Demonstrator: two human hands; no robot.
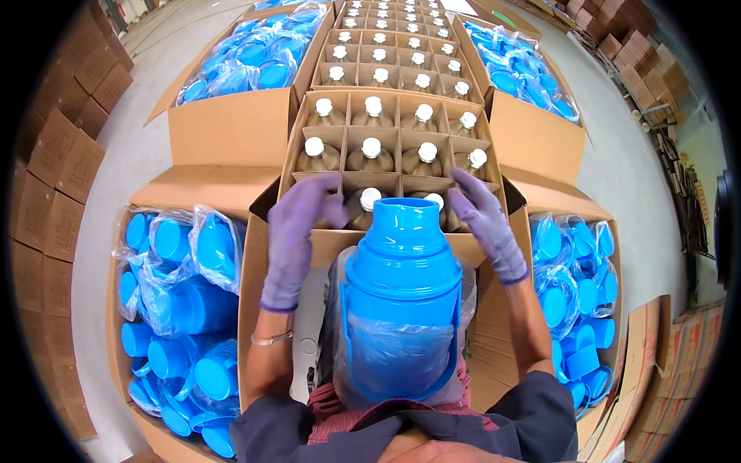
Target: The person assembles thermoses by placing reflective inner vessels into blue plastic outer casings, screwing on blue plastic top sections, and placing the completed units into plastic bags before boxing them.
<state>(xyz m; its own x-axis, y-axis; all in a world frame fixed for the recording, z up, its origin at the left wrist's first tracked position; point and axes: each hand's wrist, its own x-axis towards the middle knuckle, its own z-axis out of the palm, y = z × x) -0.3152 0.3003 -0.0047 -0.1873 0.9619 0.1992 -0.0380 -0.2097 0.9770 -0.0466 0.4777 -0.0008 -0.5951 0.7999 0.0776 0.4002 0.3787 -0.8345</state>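
A blue thermos flask casing (405, 266) stands upright close against my body, its round mouth uncovered. Clear plastic film (397, 355) wraps its lower half, and a blue handle hangs down its sides. Beyond it is a divided carton (494, 193) of glass thermos liners (370, 154) with white caps. My left hand (301, 224), in a purple glove, hovers over the carton's near left corner, fingers apart and holding nothing. Over the near right corner is my right hand (486, 220), also gloved, with fingers stretched out beside a white cap (477, 158). Whether either hand touches the carton, I cannot tell.
Open cartons of bagged blue casings flank me at left (174, 309) and right (579, 309). Farther off lie more blue casings (255, 54) and another divided carton (397, 58) of liners. Stacked brown boxes (58, 177) line the left side; flattened cardboard (633, 363) stands at right.
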